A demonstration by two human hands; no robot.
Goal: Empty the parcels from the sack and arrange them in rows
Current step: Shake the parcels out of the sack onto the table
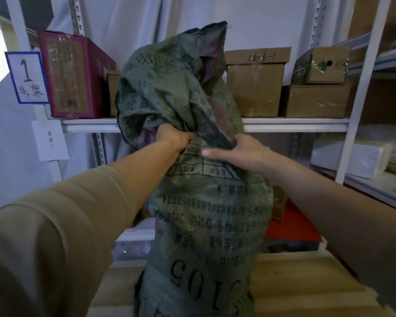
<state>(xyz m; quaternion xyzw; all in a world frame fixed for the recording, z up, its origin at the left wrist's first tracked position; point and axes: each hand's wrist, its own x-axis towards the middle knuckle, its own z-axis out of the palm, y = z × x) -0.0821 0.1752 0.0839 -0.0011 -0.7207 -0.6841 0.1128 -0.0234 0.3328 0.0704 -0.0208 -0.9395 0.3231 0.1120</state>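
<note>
Shelving tagged "1" (26,77) backs both hands (176,138) (245,152) clenched around the "105"-printed sack (206,213).

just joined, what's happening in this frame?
A person holds a green woven sack upright on a wooden table before a shelf of cardboard boxes. The left hand grips the bunched neck; the right hand pinches fabric beside it. No parcels are out yet.
</note>
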